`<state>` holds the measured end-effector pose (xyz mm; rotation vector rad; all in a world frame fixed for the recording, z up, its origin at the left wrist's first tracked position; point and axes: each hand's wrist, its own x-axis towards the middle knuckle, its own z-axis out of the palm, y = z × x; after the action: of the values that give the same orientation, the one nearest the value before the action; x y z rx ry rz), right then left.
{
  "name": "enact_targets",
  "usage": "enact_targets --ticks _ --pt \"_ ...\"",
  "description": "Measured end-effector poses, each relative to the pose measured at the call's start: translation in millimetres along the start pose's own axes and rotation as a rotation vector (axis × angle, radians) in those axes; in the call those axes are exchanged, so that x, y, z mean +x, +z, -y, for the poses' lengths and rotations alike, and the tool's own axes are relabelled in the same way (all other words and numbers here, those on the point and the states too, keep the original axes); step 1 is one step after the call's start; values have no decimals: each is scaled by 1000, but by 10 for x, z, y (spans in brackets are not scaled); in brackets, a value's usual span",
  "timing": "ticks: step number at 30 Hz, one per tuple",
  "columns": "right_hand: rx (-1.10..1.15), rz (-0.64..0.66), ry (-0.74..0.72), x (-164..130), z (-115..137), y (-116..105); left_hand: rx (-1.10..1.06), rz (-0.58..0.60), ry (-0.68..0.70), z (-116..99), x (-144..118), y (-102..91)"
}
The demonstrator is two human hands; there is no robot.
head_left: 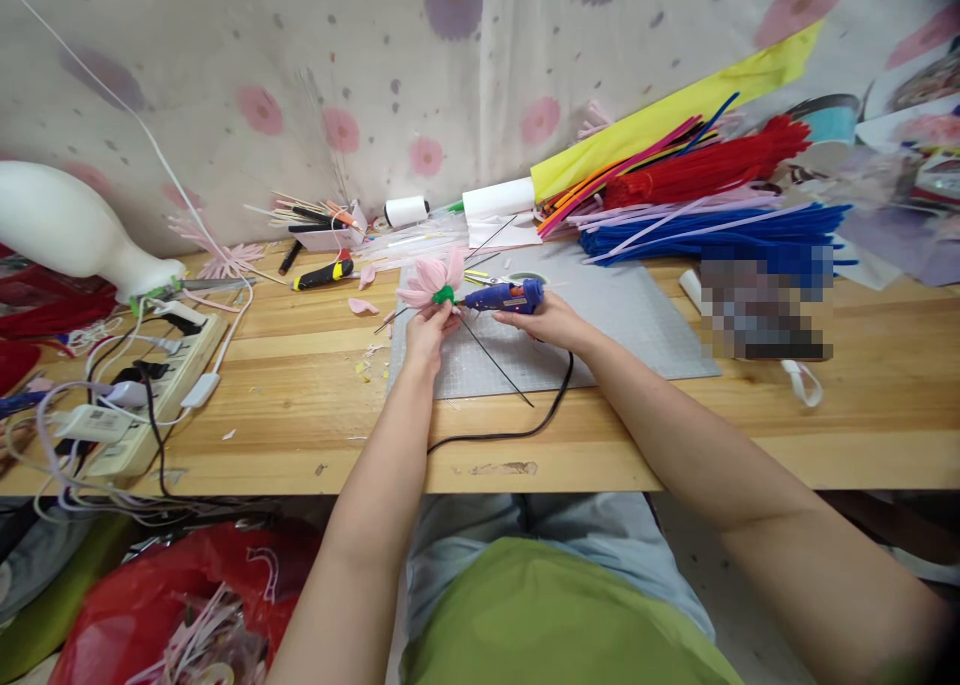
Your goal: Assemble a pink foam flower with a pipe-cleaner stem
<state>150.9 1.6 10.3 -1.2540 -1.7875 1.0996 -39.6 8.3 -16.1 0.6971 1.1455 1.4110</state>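
My left hand point(429, 330) is closed around the base of a pink flower point(429, 280) made of soft petals with a green centre underneath. Thin dark stems stick out from near it, one slanting down over the grey cutting mat point(630, 335). My right hand point(553, 320) grips a blue glue gun point(501, 297), its nozzle pointing left at the flower's green base; whether the tip touches cannot be made out. The gun's black cord point(517, 433) loops down to the table edge. Behind the gun lie scissors point(480, 278), partly covered, and a roll of tape point(531, 278).
Blue point(697, 233) and red pipe cleaners point(705, 170) are heaped at the back right. A yellow-black utility knife point(322, 275) and loose pink petals point(364, 306) lie left of the mat. A power strip point(161, 395) with tangled cables and a white mannequin head point(67, 230) occupy the far left.
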Motion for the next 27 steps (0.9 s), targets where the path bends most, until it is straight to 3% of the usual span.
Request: enact_targets --ticks 14,17,20,24,27 --pt "66 11 77 -35 14 -62 2 2 -1 -12 -20 15" --pt "183 -100 82 -14 -14 -186 6 4 -1 -23 -31 17" --pt "237 -337 106 69 -147 -365 9 13 -4 -26 -30 17" --pt "76 -655 269 215 -425 -522 -6 2 20 -13 -22 6" --pt "-151 -693 364 284 -546 -500 -29 -10 37 7 -21 -7"
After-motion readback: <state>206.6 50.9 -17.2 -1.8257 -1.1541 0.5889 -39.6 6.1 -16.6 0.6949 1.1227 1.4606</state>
